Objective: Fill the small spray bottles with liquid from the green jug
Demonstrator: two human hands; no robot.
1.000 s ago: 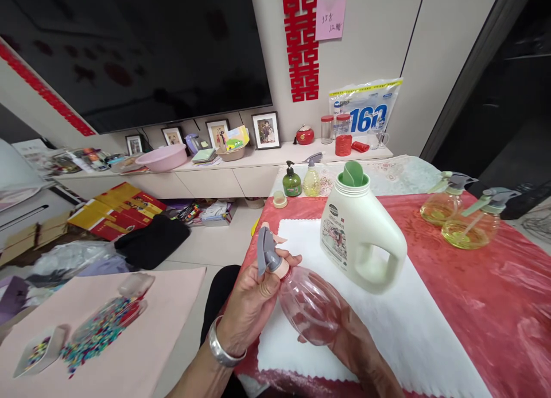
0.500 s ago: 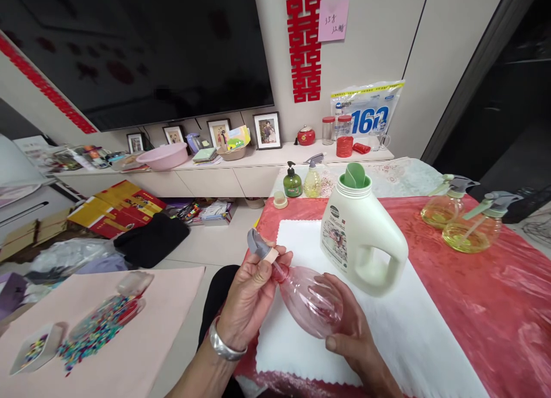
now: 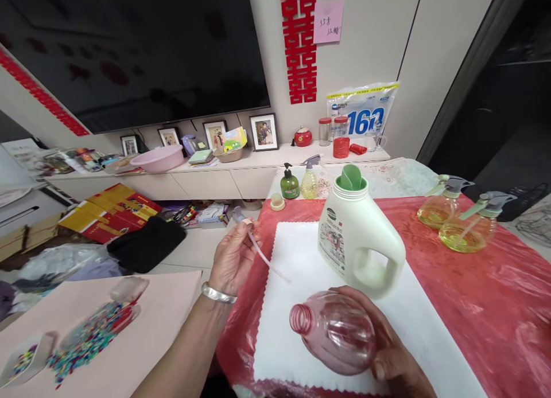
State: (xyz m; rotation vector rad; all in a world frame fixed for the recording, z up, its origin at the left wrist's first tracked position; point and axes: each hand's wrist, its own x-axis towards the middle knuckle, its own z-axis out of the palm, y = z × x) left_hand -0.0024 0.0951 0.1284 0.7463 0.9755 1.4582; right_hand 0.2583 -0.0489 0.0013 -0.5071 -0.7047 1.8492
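My left hand (image 3: 235,254) is closed around a grey spray head (image 3: 237,214), whose thin clear dip tube (image 3: 267,259) points down to the right over the white mat (image 3: 279,329). In my right hand (image 3: 394,346) lies a clear pink bottle (image 3: 340,332), tilted so that its open threaded neck faces left. No liquid shows inside it. Just behind the bottle stands a large pale green jug (image 3: 361,237) with a hollow handle, and a green cup-like piece (image 3: 352,178) sits in its mouth.
Two spray bottles with yellow liquid (image 3: 469,229) stand at the right on the red tablecloth (image 3: 512,306). A green pump bottle (image 3: 290,183), a yellowish spray bottle (image 3: 309,183) and a cap (image 3: 277,202) are at the back. Colourful beads (image 3: 88,340) lie on a pink surface at left.
The spray head and its tube have come out of the pink bottle. My left hand has moved left with them, while my right hand has carried the bottle right and nearer.
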